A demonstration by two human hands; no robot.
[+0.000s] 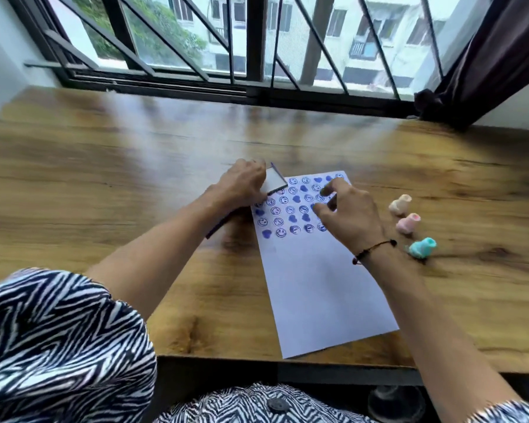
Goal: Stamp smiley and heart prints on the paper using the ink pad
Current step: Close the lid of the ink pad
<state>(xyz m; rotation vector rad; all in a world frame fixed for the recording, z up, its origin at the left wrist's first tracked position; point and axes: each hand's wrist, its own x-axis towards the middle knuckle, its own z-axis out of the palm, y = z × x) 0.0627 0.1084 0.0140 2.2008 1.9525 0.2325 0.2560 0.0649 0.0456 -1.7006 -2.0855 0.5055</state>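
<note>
Our left hand (pixel 245 184) fingers grip the ink pad (pixel 275 180) at the paper (pixel 312 270) top-left corner; right hand (pixel 345 215) fingers spread, w/ nothing held. Paper's thin, prob slides—pin it flat.

Far tabletop (pixel 135 141) open; three stampers (pixel 408 222) block paper's (pixel 318 285) right side; left hand (pixel 242 184) at top-left corner.

Head camera looks down, close over table (pixel 104 166).
</note>
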